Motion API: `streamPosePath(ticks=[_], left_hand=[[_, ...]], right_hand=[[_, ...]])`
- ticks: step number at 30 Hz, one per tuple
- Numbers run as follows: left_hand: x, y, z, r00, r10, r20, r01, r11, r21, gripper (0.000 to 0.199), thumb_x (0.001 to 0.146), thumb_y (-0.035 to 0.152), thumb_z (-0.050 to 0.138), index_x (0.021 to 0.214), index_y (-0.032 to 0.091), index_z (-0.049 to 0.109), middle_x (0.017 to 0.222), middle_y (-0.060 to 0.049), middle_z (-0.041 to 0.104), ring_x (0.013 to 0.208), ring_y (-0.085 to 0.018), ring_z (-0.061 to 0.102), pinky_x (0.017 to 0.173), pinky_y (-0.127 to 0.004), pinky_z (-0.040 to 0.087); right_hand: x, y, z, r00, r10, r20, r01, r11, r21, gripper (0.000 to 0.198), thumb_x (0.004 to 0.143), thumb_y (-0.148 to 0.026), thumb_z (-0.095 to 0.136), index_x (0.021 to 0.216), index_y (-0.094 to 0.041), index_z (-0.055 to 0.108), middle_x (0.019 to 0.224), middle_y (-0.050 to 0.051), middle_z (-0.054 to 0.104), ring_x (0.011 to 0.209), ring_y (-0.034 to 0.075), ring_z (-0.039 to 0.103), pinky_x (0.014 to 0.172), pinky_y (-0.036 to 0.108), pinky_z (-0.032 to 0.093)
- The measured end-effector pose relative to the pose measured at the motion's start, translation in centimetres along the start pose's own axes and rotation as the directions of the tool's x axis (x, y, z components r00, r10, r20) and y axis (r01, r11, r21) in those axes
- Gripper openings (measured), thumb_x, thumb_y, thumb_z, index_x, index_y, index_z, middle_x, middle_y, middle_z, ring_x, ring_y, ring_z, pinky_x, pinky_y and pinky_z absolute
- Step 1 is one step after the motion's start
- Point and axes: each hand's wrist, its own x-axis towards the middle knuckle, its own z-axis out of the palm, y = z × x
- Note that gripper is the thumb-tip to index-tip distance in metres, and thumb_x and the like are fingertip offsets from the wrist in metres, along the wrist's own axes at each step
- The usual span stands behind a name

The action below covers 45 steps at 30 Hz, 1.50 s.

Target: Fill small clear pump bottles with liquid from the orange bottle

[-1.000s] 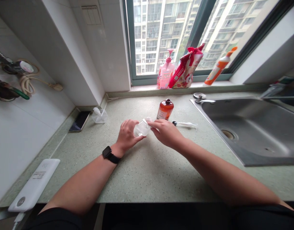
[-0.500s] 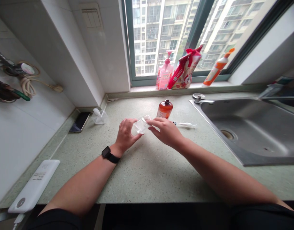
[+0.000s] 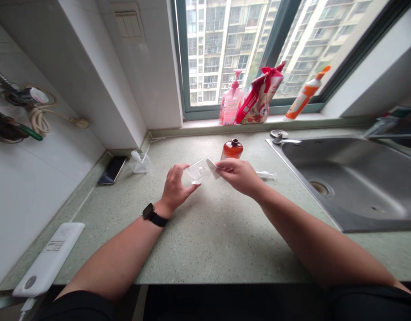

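My left hand (image 3: 177,185) curls round a clear plastic container (image 3: 197,171) held just above the counter, thumb below and fingers above. A round ring shows on the container's near face. Pinched in my right hand (image 3: 240,176) is a small white flat piece (image 3: 212,168), slightly apart from the container; I cannot make out its material. Just behind that hand stands an amber bottle (image 3: 232,149), upright and uncapped, its lower part hidden. To the right lies a clear slim object with a white end (image 3: 267,175), partly covered by my right hand.
A clear pouch-like item (image 3: 139,162) and a phone (image 3: 112,170) lie at the back left. A white power bank (image 3: 49,261) with a cable rests near the left edge. The steel sink (image 3: 307,196) is on the right. A pink pump bottle (image 3: 230,104) stands on the windowsill.
My right hand has drawn a little to the right, and the white piece in it now stands apart from the container. My left hand has hardly moved.
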Motion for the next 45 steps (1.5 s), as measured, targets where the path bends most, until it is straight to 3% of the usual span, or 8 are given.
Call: streamPosePath(ticks=[4, 9, 11, 16, 22, 29, 35, 45], left_hand=[[0.1, -0.6, 0.3, 0.987, -0.156, -0.043, 0.151, 0.985, -0.086, 0.067, 0.084, 0.047, 0.093, 0.135, 0.024, 0.057, 0.128, -0.01, 0.068, 0.12, -0.031, 0.069, 0.109, -0.049, 0.056], [0.2, -1.2, 0.5, 0.967, -0.247, -0.065, 0.235, 0.96, -0.153, 0.067, 0.081, 0.045, 0.095, 0.133, 0.024, 0.058, 0.129, -0.01, 0.068, 0.122, -0.03, 0.069, 0.109, -0.047, 0.057], [0.2, -1.3, 0.5, 0.967, -0.251, -0.05, 0.241, 0.958, -0.152, 0.068, 0.08, 0.045, 0.095, 0.133, 0.024, 0.058, 0.128, -0.01, 0.068, 0.121, -0.029, 0.069, 0.109, -0.047, 0.057], [0.2, -1.3, 0.4, 0.975, -0.221, -0.009, 0.218, 0.968, -0.127, 0.069, 0.08, 0.048, 0.095, 0.133, 0.023, 0.059, 0.128, -0.01, 0.068, 0.118, -0.029, 0.07, 0.109, -0.047, 0.057], [0.2, -1.1, 0.3, 0.975, -0.221, -0.001, 0.219, 0.97, -0.106, 0.068, 0.083, 0.054, 0.091, 0.134, 0.022, 0.059, 0.127, -0.011, 0.068, 0.119, -0.031, 0.07, 0.108, -0.049, 0.057], [0.3, -1.0, 0.3, 0.961, -0.272, 0.049, 0.276, 0.946, -0.168, 0.072, 0.08, 0.059, 0.091, 0.132, 0.022, 0.06, 0.131, -0.012, 0.07, 0.117, -0.031, 0.074, 0.105, -0.049, 0.06], [0.6, -0.4, 0.1, 0.93, -0.329, 0.163, 0.36, 0.905, -0.226, 0.074, 0.076, 0.063, 0.091, 0.13, 0.022, 0.063, 0.132, -0.014, 0.074, 0.119, -0.036, 0.076, 0.104, -0.054, 0.062], [0.5, -0.9, 1.0, 0.879, -0.382, 0.287, 0.468, 0.808, -0.358, 0.07, 0.075, 0.053, 0.094, 0.131, 0.022, 0.066, 0.137, -0.017, 0.075, 0.123, -0.038, 0.076, 0.11, -0.06, 0.06]], right_hand=[[-0.3, -1.2, -1.5, 0.957, -0.117, 0.266, 0.095, 0.991, 0.094, 0.022, 0.096, -0.036, 0.066, 0.1, -0.021, 0.082, 0.095, 0.005, 0.08, 0.086, 0.018, 0.07, 0.078, 0.03, 0.054], [-0.9, -2.0, -0.3, 0.711, -0.116, 0.694, 0.059, 0.993, 0.106, 0.024, 0.099, -0.034, 0.062, 0.105, -0.018, 0.078, 0.09, 0.002, 0.076, 0.081, 0.015, 0.066, 0.074, 0.026, 0.05], [-0.8, -1.5, 0.9, 0.685, -0.008, 0.729, 0.037, 0.999, -0.024, 0.019, 0.099, -0.029, 0.062, 0.103, -0.018, 0.078, 0.09, 0.002, 0.077, 0.08, 0.015, 0.065, 0.072, 0.025, 0.048], [-0.2, 0.8, 2.9, 0.877, 0.213, 0.431, -0.013, 0.906, -0.422, 0.016, 0.1, -0.025, 0.065, 0.102, -0.021, 0.08, 0.1, 0.006, 0.083, 0.088, 0.019, 0.072, 0.073, 0.027, 0.047], [-0.4, 1.7, 2.7, 0.953, 0.177, 0.246, -0.008, 0.827, -0.561, 0.021, 0.101, -0.037, 0.069, 0.11, -0.021, 0.078, 0.121, 0.014, 0.078, 0.107, 0.026, 0.072, 0.077, 0.032, 0.048], [-0.8, 0.8, 3.2, 0.904, 0.104, 0.415, 0.156, 0.824, -0.545, 0.015, 0.097, -0.036, 0.075, 0.099, -0.021, 0.077, 0.106, 0.008, 0.08, 0.087, 0.02, 0.07, 0.063, 0.032, 0.035], [-0.2, -0.6, -0.8, 0.95, 0.032, 0.311, 0.14, 0.847, -0.513, 0.017, 0.099, -0.038, 0.075, 0.096, -0.022, 0.075, 0.101, 0.006, 0.079, 0.087, 0.019, 0.068, 0.067, 0.031, 0.038], [0.9, 3.7, -11.6, 0.906, 0.423, -0.023, -0.299, 0.601, -0.742, 0.021, 0.09, -0.037, 0.08, 0.104, -0.022, 0.081, 0.112, 0.011, 0.081, 0.099, 0.026, 0.072, 0.076, 0.034, 0.05]])
